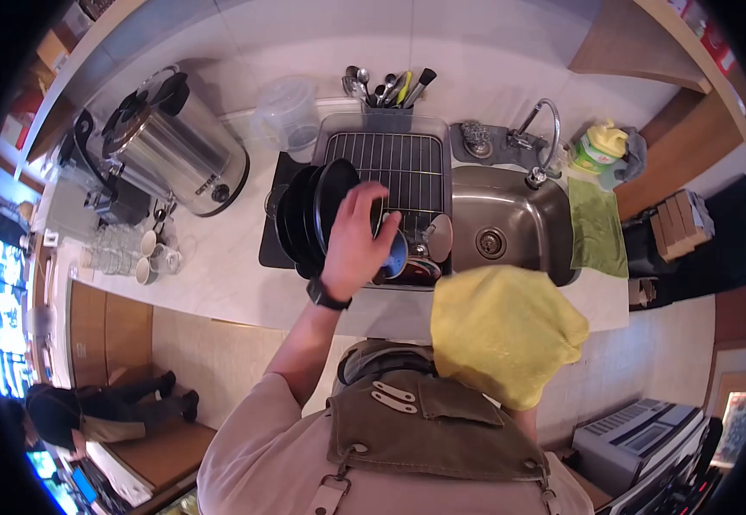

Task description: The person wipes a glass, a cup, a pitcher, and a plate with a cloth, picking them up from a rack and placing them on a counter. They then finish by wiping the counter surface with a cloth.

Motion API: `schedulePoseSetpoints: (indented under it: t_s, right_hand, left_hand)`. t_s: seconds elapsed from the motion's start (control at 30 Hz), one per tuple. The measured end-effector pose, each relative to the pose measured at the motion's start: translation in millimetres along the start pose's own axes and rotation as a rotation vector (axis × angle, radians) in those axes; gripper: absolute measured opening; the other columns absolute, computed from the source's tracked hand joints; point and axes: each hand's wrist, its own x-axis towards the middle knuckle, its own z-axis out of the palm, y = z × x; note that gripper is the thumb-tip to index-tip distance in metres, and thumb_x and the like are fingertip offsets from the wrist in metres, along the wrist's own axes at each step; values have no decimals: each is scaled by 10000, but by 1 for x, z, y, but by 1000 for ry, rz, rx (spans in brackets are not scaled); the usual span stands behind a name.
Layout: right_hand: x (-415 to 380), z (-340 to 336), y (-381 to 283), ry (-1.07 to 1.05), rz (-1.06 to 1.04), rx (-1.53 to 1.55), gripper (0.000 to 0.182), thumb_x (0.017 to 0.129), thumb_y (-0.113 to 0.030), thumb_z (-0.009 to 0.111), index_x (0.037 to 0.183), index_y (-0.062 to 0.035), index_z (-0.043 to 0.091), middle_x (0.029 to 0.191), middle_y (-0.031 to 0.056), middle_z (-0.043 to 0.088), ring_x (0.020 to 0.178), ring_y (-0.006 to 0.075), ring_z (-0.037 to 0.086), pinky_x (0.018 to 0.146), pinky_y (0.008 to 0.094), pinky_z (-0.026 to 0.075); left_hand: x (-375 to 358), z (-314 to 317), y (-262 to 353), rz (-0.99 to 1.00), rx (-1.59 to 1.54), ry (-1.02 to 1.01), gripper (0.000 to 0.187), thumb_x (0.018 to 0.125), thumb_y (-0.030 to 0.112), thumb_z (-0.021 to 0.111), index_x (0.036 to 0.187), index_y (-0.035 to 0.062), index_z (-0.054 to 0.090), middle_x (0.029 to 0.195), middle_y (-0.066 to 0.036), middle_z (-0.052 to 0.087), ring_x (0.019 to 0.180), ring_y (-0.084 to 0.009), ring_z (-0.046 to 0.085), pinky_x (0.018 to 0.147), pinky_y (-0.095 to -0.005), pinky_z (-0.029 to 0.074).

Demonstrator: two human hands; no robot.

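My left hand (357, 239), with a dark watch on the wrist, reaches into the dish rack (428, 137) and curls its fingers over the rim of a black plate (335, 193). That plate stands upright at the right end of a row of black plates (297, 225). A blue bowl (396, 255) and a small pale dish (439, 237) lie just right of the hand. My right hand is hidden under a yellow cloth (503, 330) that it holds up in front of my chest, below the sink (510, 225).
A steel urn (175, 146) and glasses (120, 249) stand on the counter at left. A cutlery holder (387, 90), a clear tub (287, 112), the tap (544, 129), a soap bottle (598, 148) and a green towel (598, 227) surround the sink. Another person (102, 408) stands at lower left.
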Motion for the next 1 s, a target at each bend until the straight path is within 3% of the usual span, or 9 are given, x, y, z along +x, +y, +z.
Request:
schedulePoseSetpoints:
  t_s: [0.07,0.17,0.3,0.43,0.57,0.6,0.8,0.9,1.0]
  right_hand:
    - [27,-12,-9,-54,-1,4,573,984,-266,634,1475,-96,391,1379,80,516,1272,185,512,1102,343,417]
    - [63,-35,-25,-123,12,23,568,992,-261,623,1479,-98,382,1381,79,510,1277,183,506,1106,340,411]
    - [95,-73,-35,-182,52,46,561,1002,-254,609,1485,-100,370,1384,77,501,1284,181,497,1112,335,404]
    - [107,-108,-36,-216,126,73,554,1011,-247,595,1491,-103,357,1386,75,493,1291,178,488,1117,330,396]
    - [120,-129,-43,-241,155,91,548,1021,-241,580,1497,-105,345,1389,72,484,1298,176,479,1123,325,389]
    - [122,-132,-45,-243,158,99,546,1024,-239,577,1498,-106,342,1390,72,482,1300,175,476,1124,324,387]
    - [132,-153,-33,-352,161,70,564,1027,-227,573,1514,-108,316,1411,66,455,1324,166,449,1151,322,355]
    - [135,-153,-35,-361,163,86,555,1018,-226,581,1500,-100,336,1396,70,471,1306,170,465,1138,323,368]
    - [139,-150,-38,-352,161,95,547,1010,-225,590,1486,-91,356,1381,74,487,1287,174,481,1124,323,382]
  left_hand:
    - [9,20,-13,21,212,44,483,856,90,687,1300,19,510,1307,-248,564,1161,-419,599,983,-433,499]
    - [10,52,-36,-192,327,-35,612,849,116,626,1403,-12,400,1442,-319,423,1172,-505,557,1020,-504,469]
    - [12,65,-35,-512,326,13,529,878,117,559,1374,-37,461,1248,-324,596,1091,-488,614,957,-531,502]
    - [9,74,-39,-500,518,47,457,926,92,552,1355,-46,480,1186,-288,643,1046,-461,640,903,-524,526]
    - [13,76,-31,-448,497,103,418,936,58,549,1353,46,526,1176,-244,654,1042,-450,641,870,-528,536]
    - [17,75,-21,-448,465,107,411,938,58,542,1342,136,558,1188,-206,657,1035,-445,643,860,-527,541]
    - [39,56,-14,-403,646,-339,414,936,105,550,1334,219,574,1188,-173,662,991,-434,661,830,-522,558]
    - [43,48,-29,-349,663,-376,449,923,128,566,1370,154,534,1153,-191,669,956,-437,673,805,-534,564]
    - [50,45,-21,-580,764,-289,429,925,97,582,1349,66,526,1133,-229,675,959,-442,663,822,-527,554]
